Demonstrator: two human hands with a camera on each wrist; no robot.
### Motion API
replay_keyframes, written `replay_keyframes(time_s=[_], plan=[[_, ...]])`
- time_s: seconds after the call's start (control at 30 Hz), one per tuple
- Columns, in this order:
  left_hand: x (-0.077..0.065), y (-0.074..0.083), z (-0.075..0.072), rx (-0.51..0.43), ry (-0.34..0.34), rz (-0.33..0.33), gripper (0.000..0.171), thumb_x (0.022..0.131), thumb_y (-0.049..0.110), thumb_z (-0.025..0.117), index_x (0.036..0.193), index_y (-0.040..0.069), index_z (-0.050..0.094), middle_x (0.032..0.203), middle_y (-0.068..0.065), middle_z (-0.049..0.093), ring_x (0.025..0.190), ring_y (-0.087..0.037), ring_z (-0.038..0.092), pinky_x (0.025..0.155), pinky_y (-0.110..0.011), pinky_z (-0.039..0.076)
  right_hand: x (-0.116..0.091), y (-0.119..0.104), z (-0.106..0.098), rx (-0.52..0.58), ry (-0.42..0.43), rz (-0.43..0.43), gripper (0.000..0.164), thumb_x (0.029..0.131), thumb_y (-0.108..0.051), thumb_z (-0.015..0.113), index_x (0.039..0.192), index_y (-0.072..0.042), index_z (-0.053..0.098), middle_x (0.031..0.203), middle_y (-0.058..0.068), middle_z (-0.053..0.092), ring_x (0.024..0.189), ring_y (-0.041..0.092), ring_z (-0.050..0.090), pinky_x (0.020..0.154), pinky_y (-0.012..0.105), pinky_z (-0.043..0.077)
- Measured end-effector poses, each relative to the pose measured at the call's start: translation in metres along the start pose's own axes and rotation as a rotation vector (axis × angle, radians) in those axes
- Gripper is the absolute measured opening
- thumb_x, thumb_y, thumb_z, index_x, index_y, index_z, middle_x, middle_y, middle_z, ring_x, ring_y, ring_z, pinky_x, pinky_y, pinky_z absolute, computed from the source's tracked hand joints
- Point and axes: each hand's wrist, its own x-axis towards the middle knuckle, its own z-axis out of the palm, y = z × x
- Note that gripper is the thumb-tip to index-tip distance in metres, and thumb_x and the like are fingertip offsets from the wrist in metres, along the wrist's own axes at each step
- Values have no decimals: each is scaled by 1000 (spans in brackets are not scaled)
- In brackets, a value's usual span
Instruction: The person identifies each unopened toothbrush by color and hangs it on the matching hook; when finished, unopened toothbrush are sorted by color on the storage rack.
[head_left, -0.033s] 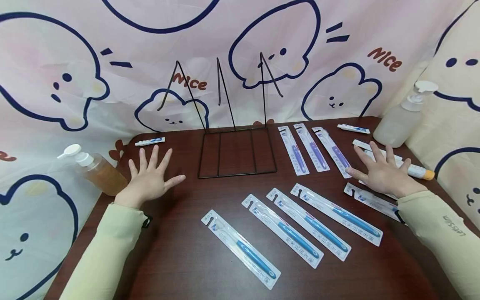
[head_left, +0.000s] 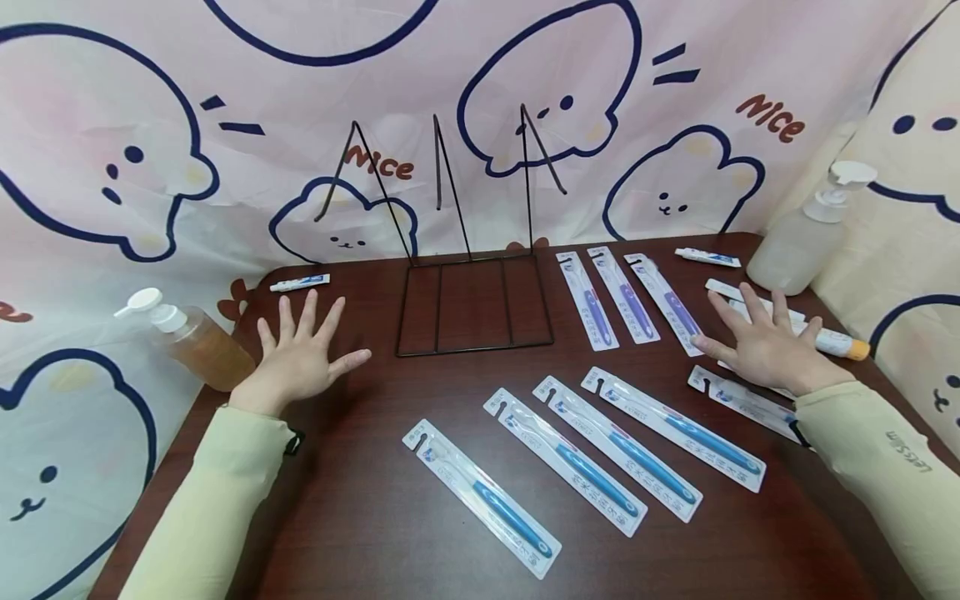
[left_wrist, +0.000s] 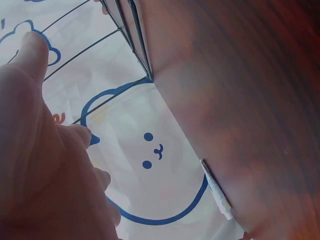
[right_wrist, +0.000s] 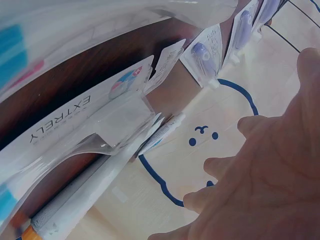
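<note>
My left hand (head_left: 296, 362) is held with fingers spread at the left of the dark table, beside a pump bottle of amber liquid (head_left: 213, 350), holding nothing. Likewise spread and holding nothing, my right hand (head_left: 772, 346) is over the right side, partly hiding white packs and a toothpaste tube with an orange cap (head_left: 843, 343). Close to its thumb lies a purple toothbrush in its pack (head_left: 667, 300), with two more purple ones to the left. Several packaged blue toothbrushes (head_left: 588, 475) lie slantwise nearer the front. In the right wrist view, toothbrush packs (right_wrist: 85, 110) appear close up.
A black wire rack (head_left: 474, 350) stands at the back middle, its prongs rising before the cartoon-printed cloth. One small toothpaste tube (head_left: 300, 283) lies at the back left, another (head_left: 707, 257) at the back right. A pump bottle of clear liquid (head_left: 795, 250) stands at the right.
</note>
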Motion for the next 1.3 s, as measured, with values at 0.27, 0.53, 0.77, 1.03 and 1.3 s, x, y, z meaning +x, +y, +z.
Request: replay_keyframes(time_s=[0.27, 0.53, 0.77, 1.03, 1.3], plan=[[0, 0, 0, -3, -8, 3, 98, 75, 80, 30, 148, 24, -3, 149, -20, -16, 124, -39, -35, 88, -68, -19, -4, -3, -4, 9, -11, -11, 89, 82, -75, 28, 148, -26, -5, 148, 24, -15, 122, 48, -31, 74, 76, -19], [1, 2, -2, -17, -16, 10, 98, 76, 80, 31, 148, 24, -3, 149, -19, -16, 126, -43, -31, 88, -67, -20, -4, -8, -7, 19, -14, -28, 86, 84, -72, 30, 148, -24, -3, 148, 24, -14, 122, 48, -31, 77, 75, -19], [27, 6, 3, -121, -101, 88, 95, 79, 75, 37, 149, 24, -1, 152, -16, -10, 131, -45, -19, 92, -72, -5, 10, -19, -12, 82, 37, -78, 82, 88, -63, 37, 147, -8, 19, 144, 31, 16, 130, 53, 2, 93, 71, 6], [90, 10, 23, -235, -286, 258, 88, 84, 62, 48, 149, 15, 11, 153, -13, 2, 133, -48, 1, 100, -64, 11, 50, -32, -12, 114, 50, -51, 56, 93, -31, 52, 133, 7, 41, 129, 31, 43, 118, 47, 39, 93, 59, 31], [112, 6, 32, -181, -396, 245, 98, 76, 66, 56, 149, 19, 10, 154, -7, 2, 135, -43, -3, 99, -66, 11, 76, -39, -13, 52, -66, 2, 54, 89, -24, 58, 127, 13, 45, 122, 32, 48, 111, 47, 46, 93, 57, 33]])
